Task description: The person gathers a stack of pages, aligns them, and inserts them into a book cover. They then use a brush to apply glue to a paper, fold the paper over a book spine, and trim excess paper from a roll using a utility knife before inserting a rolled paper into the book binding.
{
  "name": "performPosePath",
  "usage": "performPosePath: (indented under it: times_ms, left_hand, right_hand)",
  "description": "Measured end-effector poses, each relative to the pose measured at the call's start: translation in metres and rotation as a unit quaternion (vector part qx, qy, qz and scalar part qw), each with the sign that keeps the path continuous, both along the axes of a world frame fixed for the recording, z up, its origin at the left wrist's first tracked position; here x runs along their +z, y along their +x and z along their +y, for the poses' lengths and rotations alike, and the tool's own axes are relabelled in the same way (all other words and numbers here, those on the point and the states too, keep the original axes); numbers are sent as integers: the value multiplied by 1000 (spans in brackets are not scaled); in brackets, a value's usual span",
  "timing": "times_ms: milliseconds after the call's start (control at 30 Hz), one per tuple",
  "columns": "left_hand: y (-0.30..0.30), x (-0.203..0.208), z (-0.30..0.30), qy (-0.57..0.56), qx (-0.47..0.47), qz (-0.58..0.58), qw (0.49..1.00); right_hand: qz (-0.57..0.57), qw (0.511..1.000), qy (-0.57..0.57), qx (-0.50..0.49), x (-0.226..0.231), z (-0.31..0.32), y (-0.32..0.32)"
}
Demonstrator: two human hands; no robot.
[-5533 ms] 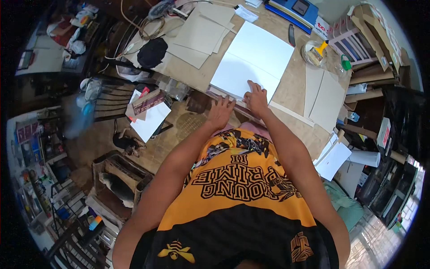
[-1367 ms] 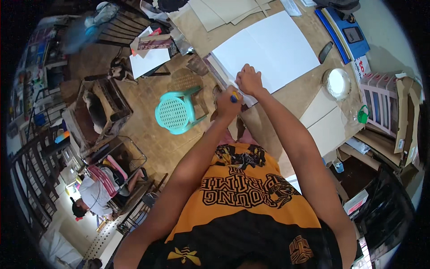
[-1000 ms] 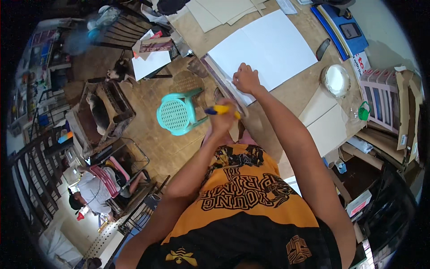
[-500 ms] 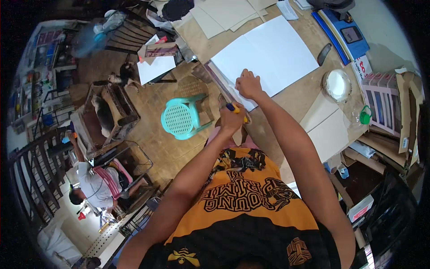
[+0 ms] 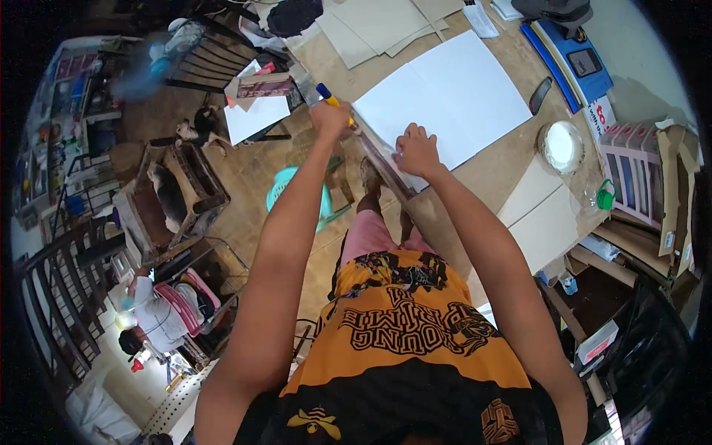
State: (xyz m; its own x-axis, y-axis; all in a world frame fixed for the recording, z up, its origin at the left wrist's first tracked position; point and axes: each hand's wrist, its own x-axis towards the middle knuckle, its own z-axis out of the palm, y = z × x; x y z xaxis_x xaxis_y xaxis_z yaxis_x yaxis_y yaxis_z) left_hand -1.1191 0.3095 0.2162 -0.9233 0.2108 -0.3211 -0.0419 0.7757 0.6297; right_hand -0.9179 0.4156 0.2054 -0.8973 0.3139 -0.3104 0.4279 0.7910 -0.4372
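Left grip (image 5: 331, 119) wraps yellow-blue tool (image 5: 331, 99); right grip (image 5: 418, 151) (half-open, fingers bent) touches white paper (image 5: 460, 93).

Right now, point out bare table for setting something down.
The best patch of bare table lies between the white paper, the right-hand boards and the round container. A narrow strip runs between the paper and upper boards. It's crowded around the blue folders and green-capped bottle, and by the paper's left corner, where the left hand holds a yellow tool.

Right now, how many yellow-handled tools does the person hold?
1 visible: the yellow-handled tool is in the left hand, near the table's edge. The right hand rests on the white sheet; anything under it is hidden.
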Motion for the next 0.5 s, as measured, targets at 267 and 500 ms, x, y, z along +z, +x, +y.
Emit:
performPosePath:
  times_ms: [267,500]
  left_hand:
    - [21,4,-3,68,-79,161,981]
    - [87,8,-8,86,-129,126,980]
  right_hand:
    - [23,999,28,-38,-3,-10,0]
    - [17,999,12,-32,-8,-4,-1]
